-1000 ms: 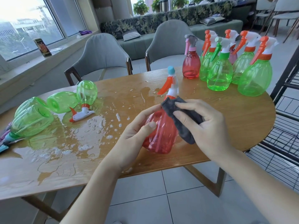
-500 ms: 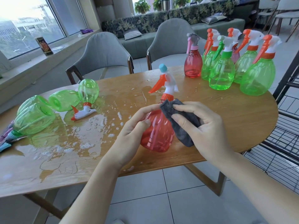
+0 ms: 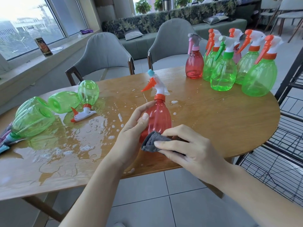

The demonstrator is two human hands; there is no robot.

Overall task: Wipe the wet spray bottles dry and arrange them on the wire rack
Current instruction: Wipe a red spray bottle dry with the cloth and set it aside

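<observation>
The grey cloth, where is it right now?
The grey cloth is low in the middle of the head view, pressed by the right hand against the base of the red spray bottle.

A wooden table [image 3: 221, 122] with a rounded end stands on a floor of pale grey tiles [image 3: 164, 202]. Behind it are two grey upholstered chairs [image 3: 105, 51] and a long sofa [image 3: 164, 22] with a leaf pattern. Bright daylight comes through large windows [image 3: 27, 22] on the left.
</observation>
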